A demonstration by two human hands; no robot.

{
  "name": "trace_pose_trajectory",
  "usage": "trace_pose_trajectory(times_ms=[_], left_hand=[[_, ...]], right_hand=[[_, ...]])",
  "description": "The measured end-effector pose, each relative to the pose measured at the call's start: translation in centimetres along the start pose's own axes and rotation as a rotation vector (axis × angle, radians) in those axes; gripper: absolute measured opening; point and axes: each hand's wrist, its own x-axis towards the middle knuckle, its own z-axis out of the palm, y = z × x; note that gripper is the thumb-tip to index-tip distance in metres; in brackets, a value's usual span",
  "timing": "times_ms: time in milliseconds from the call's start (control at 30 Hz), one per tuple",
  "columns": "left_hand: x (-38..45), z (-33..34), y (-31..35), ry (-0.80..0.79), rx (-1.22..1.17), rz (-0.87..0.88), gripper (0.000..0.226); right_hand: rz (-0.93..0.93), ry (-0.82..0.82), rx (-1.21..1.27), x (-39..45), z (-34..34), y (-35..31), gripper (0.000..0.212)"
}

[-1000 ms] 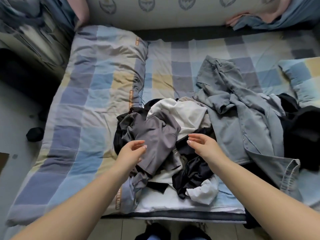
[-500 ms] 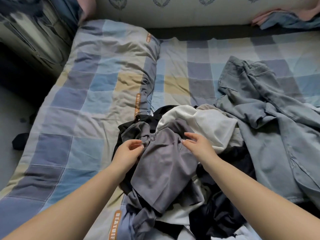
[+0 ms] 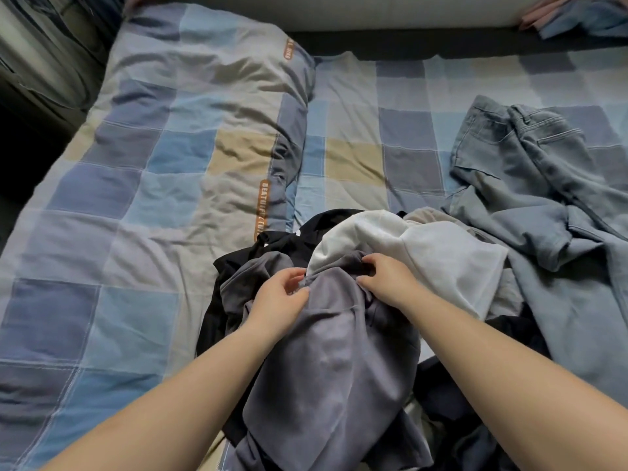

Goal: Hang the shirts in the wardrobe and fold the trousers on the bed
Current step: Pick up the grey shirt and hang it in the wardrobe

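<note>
While both forearms reach in from the near edge, the left hand has its fingers curled and its fingertips pinching the far edge of the grey shirt, thumb and forefinger meeting at the fabric. The right hand grips the same edge just to the right, its fingers bent down into a bunched fold of the cloth. The two hands are near each other but apart, with a ridge of grey fabric between them. The grey shirt lies on top of a heap of clothes at the near middle of the bed, draping toward the near edge. Beneath it to the left shows a black garment, and just beyond the right hand lies a white garment, touching the grey one. To the right, the jeans sprawl crumpled, with a back pocket showing at the far end. More dark clothes lie at the near right, under the right forearm. On the left, a checked quilt in blue, grey and beige covers the bed; an orange label on its right edge reads "BEAUTIFUL", with further letters folded out of sight. A second orange label farther off is too blurred to read.
</note>
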Motion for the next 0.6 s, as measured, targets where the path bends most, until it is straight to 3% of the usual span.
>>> trace_pose_trajectory(times_ms=[133, 233, 267, 400, 500, 600], left_hand=[[0.3, 0.9, 0.3, -0.037, -0.001, 0.020, 0.035], [-0.4, 0.8, 1.0, -0.099, 0.066, 0.081, 0.042], [-0.7, 0.6, 1.3, -0.110, 0.129, 0.128, 0.046], [-2.7, -0.8, 4.0, -0.162, 0.399, 0.445, 0.052], [-4.8, -2.1, 6.3, -0.262, 0.486, 0.611, 0.029], [-8.0, -3.4, 9.1, -0.222, 0.509, 0.692, 0.017]], right_hand=[[0.042, 0.096, 0.057, -1.0, 1.1, -0.2, 0.057], [-0.085, 0.086, 0.111, -3.4, 1.0, -0.9, 0.016], [-0.138, 0.092, 0.152, -4.5, 0.8, -1.2, 0.012], [-0.291, 0.168, 0.287, -9.4, -1.0, -2.8, 0.025], [-0.371, 0.232, 0.390, -12.8, -3.0, -4.3, 0.042], [-0.419, 0.280, 0.364, -16.3, -5.8, -5.6, 0.044]])
